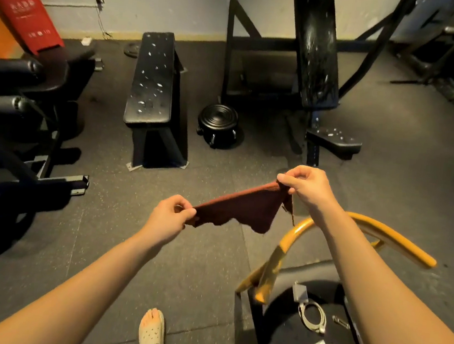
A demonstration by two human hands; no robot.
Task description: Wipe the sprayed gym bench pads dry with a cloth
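Observation:
A dark red cloth (244, 207) is stretched in the air between my hands, well short of the benches. My left hand (170, 216) pinches its lower left corner. My right hand (308, 187) pinches the upper right corner, held higher. A flat black bench pad (153, 80) lies ahead at centre left, dotted with spray droplets. To the right stands an upright black back pad (314, 46) with wet streaks, and below it a small seat pad (334, 139) with droplets.
A black round stool on castors (218, 126) sits between the two benches. Dark gym machines (16, 110) fill the left side. A yellow curved bar (368, 231) and a black seat with a cable (313, 315) and packets are at the lower right. My sandalled foot (151, 332) is below.

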